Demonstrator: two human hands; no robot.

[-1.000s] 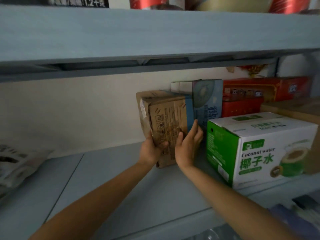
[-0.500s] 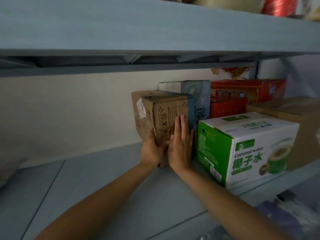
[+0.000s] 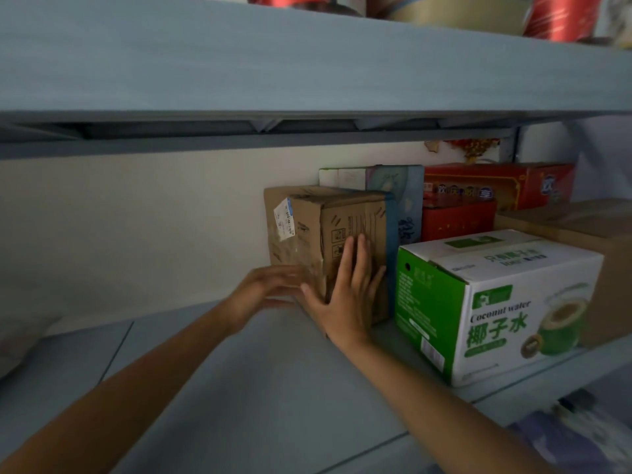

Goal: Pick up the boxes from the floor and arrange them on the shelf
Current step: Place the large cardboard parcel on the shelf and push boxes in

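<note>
Left hand (image 3: 265, 291) uncurled at cardboard box (image 3: 355, 213), right hand (image 3: 345, 295) flat on front

One head-worn wide-angle view, close, straight into the shelf (image 3: 239, 388), below its upper board (image 3: 273, 63).

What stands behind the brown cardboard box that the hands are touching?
A taller blue and white box stands behind the brown cardboard box, near the wall. Only its top and right side show; the rest is covered.
</note>
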